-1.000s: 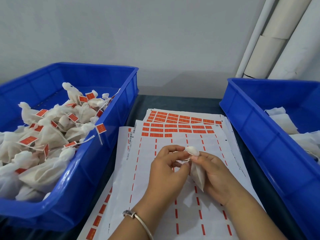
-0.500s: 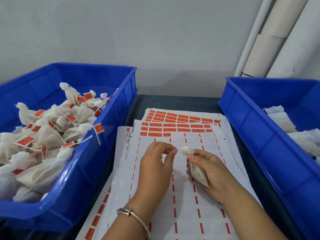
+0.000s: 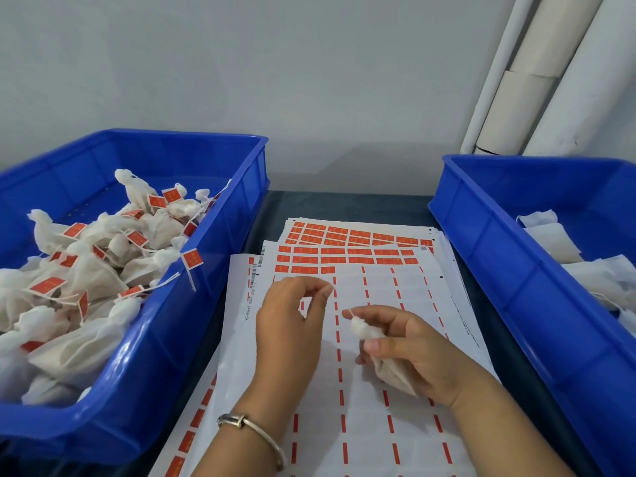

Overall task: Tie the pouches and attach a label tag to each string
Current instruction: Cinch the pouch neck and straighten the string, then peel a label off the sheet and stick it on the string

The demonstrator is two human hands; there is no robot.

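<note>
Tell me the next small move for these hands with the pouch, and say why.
Probably the left hand, fingers pinched close above the label sheet, should peel an orange label from the remaining rows. The right hand grips a pouch whose neck looks cinched, with no tag visible on it, unlike those in the left bin.

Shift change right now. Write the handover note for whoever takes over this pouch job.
Right hand grips one white pouch by its gathered neck, above the label sheets. Left hand pinches thumb and forefinger beside it; what it pinches is too fine to see.
Done: tied, tagged pouches fill the left blue bin.
Left: no tag shows on the held pouch; take one from the orange labels. Untagged pouches wait in the right blue bin.
</note>
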